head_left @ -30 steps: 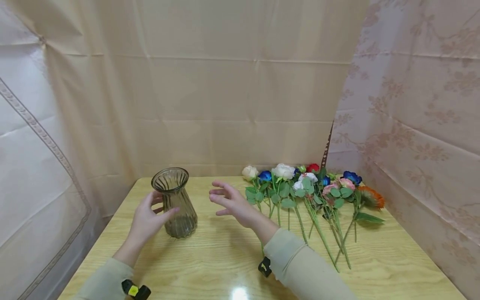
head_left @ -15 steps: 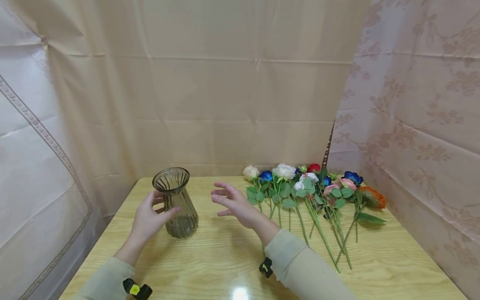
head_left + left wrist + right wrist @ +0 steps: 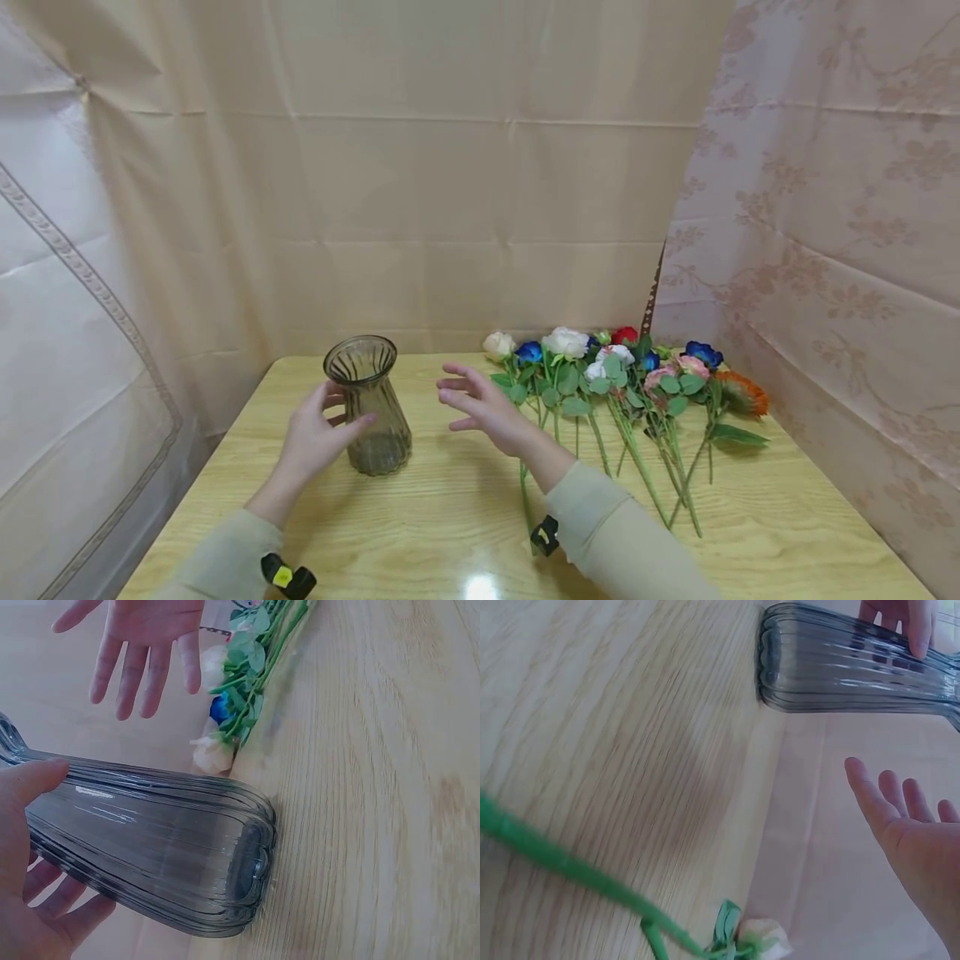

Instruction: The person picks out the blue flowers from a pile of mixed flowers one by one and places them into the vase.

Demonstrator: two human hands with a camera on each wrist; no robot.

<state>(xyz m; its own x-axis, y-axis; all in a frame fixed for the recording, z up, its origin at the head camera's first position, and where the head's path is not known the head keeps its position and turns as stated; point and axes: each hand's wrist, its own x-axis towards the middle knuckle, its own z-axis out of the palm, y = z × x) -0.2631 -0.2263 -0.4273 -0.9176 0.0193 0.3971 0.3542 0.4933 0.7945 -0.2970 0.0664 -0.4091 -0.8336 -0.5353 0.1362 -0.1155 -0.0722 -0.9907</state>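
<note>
A smoky ribbed glass vase (image 3: 381, 425) with a flared rim stands on the wooden table, left of the middle. My left hand (image 3: 318, 433) holds it from the left side. The thumb lies across the near face, while the other fingers reach round the far side, as the left wrist view of the vase (image 3: 150, 832) shows. To the right of the vase, my right hand (image 3: 487, 410) hovers with its fingers spread and nothing in them. In the right wrist view that hand (image 3: 922, 832) is apart from the glass.
Several stemmed flowers lie on the right half of the table (image 3: 450, 533), among them a white one (image 3: 566, 342), a blue one (image 3: 703, 354) and an orange one (image 3: 742, 393). Some stems pass under the right forearm. A beige curtain (image 3: 480, 183) hangs behind the table.
The vase has shifted to the right together with my left hand during the last half second. My right hand has also drifted slightly right, its fingers still spread. The flowers lie as before.
</note>
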